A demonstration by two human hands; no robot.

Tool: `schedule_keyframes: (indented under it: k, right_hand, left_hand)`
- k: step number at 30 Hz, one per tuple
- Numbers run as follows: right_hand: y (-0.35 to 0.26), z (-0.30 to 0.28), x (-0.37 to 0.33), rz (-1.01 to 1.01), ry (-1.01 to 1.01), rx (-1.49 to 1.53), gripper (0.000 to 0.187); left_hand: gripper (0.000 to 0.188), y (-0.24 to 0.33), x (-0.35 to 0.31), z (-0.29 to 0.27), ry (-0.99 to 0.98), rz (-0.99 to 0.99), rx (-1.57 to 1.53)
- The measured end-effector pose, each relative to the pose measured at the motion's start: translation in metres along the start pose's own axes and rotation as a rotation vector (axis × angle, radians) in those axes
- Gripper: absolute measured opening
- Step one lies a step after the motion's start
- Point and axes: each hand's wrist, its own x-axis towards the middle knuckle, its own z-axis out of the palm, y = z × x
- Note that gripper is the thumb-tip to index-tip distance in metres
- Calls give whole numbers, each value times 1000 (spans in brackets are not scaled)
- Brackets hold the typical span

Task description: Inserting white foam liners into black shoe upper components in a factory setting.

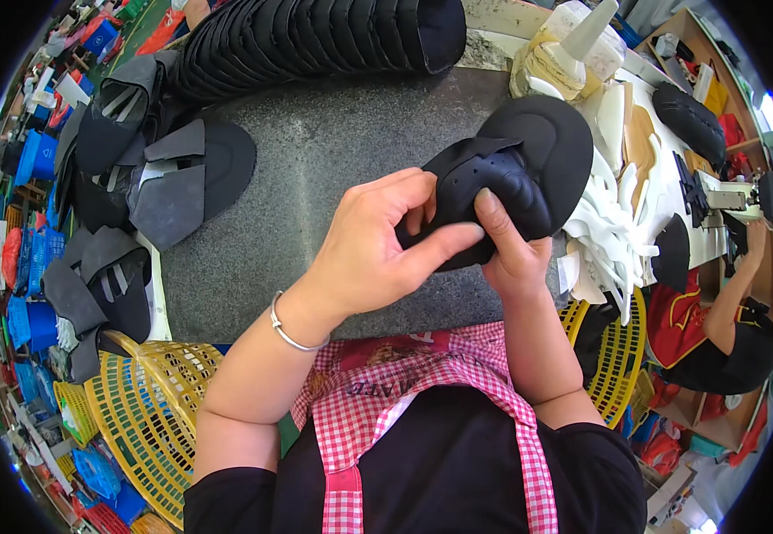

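Observation:
Both my hands hold a black padded piece [560, 147] above the worktop. It has a wide rounded flap at its far right end and a smooth moulded cup dotted with small holes; its exact kind I cannot tell. My left hand [377, 227] is closed on its left edge, thumb pointing right across the near side. My right hand [520, 245] grips it from the near right, thumb pressed on the moulded cup. The hands hide its near underside.
A grey worktop [253, 240] lies beneath. A long row of nested black pieces [315, 44] lines its far edge; flat-flapped black pieces [168, 196] lie left. At right are white strips [613, 214] and a crusted pot [546, 67]. Yellow baskets [150, 400] flank me; another person's arm [733, 298] shows far right.

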Motion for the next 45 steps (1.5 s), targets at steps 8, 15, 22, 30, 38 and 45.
schedule_keyframes:
  k: [8,15,22,30,38,45]
  right_hand:
    - [-20,5,2,281,-4,209,22]
    - [-9,8,-5,188,119,89,26]
    - [-2,5,-5,93,91,56,29]
    - [0,9,-7,102,35,-100,29]
    - [0,14,-16,334,-16,228,40]
    - [1,9,-20,467,36,456,46]
  left_hand:
    - [16,-7,-7,2,76,36,31]
    - [15,-4,0,4,84,-66,-176]
    - [33,-16,-8,5,254,90,-203]
    - [32,-30,26,-17,-252,-262,-617]
    - [20,-49,28,3,-119,-354,-494]
    - [14,-50,22,14,305,87,206]
